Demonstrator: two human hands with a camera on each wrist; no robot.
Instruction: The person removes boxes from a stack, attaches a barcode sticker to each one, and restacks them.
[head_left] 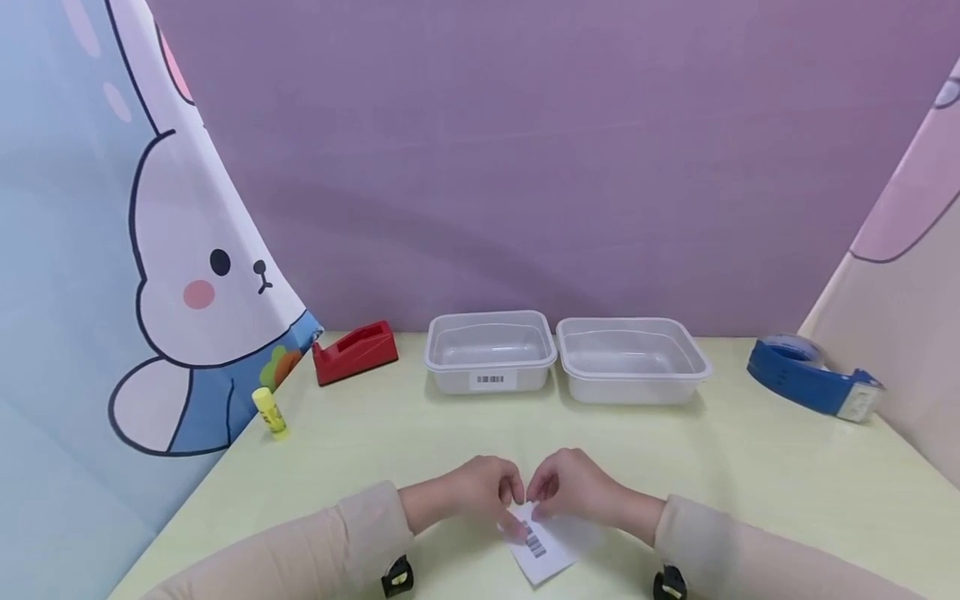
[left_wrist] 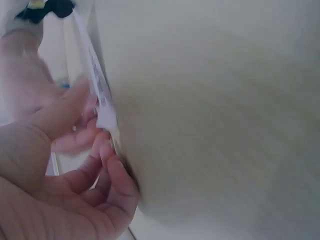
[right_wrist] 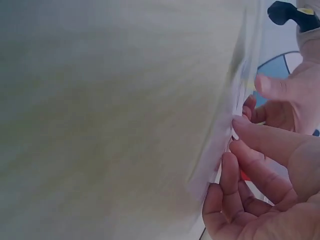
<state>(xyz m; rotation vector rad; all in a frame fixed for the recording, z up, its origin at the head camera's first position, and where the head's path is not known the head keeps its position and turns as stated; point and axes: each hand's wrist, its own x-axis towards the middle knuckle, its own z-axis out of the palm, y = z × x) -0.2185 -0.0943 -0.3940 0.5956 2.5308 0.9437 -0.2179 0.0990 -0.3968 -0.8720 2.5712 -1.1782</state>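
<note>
A white barcode label (head_left: 542, 552) lies at the front of the table, tilted toward my right side, its printed stripes facing up. My left hand (head_left: 483, 493) holds its upper left edge, the thumb lying over the print and the other fingers curled. From the other side my right hand (head_left: 581, 490) pinches the top edge between thumb and fingers. The fingertips of both hands nearly meet there. In the left wrist view the label (left_wrist: 97, 80) appears edge-on beside the fingers. The right wrist view shows the label (right_wrist: 220, 135) along the right thumb tip.
Two clear plastic containers stand at the back; the left container (head_left: 491, 354) bears a barcode label, the right container (head_left: 633, 362) shows a plain front. A red tape dispenser (head_left: 356, 353) and yellow glue stick (head_left: 270, 413) are at left. A blue tape dispenser (head_left: 813, 379) sits at right.
</note>
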